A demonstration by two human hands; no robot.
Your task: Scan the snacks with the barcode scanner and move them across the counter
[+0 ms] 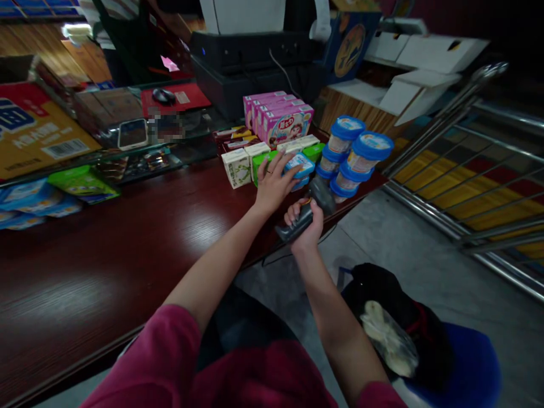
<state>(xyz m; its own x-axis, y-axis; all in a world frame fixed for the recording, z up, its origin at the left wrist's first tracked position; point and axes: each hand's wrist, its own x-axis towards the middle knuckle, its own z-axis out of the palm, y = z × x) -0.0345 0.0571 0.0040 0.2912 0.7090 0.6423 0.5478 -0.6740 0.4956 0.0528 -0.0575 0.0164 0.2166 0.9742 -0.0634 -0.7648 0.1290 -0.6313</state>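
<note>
My right hand point(306, 224) is wrapped round the handle of a dark grey barcode scanner point(322, 195), its head pointing away over the counter edge. My left hand point(274, 182) lies with fingers spread over a green box point(259, 165) and the edge of a small blue-and-white pack point(301, 163). Its fingertips touch or nearly touch that pack. Just left of this hand stand cream-coloured cartons point(237, 169). Blue-lidded tubs point(370, 148) are stacked on the right, close to the scanner. Behind the cartons is a row of pink boxes point(289, 122).
The dark red counter point(140, 243) stretches left. A glass ledge there holds a phone point(133, 134) and a mouse point(164, 96). A yellow-red carton point(38, 130) stands far left. Black till equipment point(255, 56) is behind. A metal rail point(450, 226) is right; a bag point(395, 317) lies below. Another person point(123, 34) stands opposite.
</note>
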